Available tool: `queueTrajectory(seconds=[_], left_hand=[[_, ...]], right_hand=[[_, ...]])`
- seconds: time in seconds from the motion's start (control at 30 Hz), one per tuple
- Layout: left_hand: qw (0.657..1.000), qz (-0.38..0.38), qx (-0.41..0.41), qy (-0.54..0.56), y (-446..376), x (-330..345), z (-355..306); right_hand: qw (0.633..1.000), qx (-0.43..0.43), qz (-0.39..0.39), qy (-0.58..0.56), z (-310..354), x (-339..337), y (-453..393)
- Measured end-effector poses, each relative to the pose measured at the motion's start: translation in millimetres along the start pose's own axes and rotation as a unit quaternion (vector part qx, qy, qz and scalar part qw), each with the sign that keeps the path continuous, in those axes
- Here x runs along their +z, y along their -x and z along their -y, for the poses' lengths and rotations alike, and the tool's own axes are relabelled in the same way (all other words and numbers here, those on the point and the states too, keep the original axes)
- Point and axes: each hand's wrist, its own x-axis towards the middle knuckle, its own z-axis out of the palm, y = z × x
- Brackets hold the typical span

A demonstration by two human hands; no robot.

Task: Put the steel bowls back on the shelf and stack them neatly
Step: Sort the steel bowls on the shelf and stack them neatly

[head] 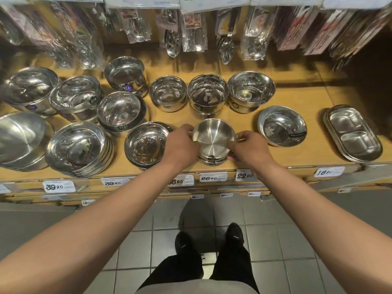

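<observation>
Small stack of steel bowls (213, 143) at shelf's (297, 153) near edge, centre. Left hand (182, 143) and right hand (248, 147) pinch top bowl's rim at opposite sides. Likely light, rigid, slick; rim grip suits.

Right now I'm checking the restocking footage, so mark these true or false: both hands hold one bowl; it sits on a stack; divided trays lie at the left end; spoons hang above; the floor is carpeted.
1. Both the left hand and right hand hold the small bowl: true.
2. It sits on a stack of bowls: true.
3. Divided trays lie at the left end: false, the right end.
4. Packaged spoons hang above: true.
5. The floor is carpeted: false, tiled.
</observation>
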Motion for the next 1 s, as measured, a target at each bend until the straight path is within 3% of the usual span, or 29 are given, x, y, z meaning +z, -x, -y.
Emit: queueTrajectory(seconds=[0.47,1.0], left_hand=[[0.998,0.002,0.001,0.057,-2,5,7],[0.997,-0.012,-0.026,0.077,-18,4,-3]], right_hand=[[0.999,-0.015,-0.022,0.045,-5,0,-3],[0.999,-0.032,0.006,0.009,8,1,-21]])
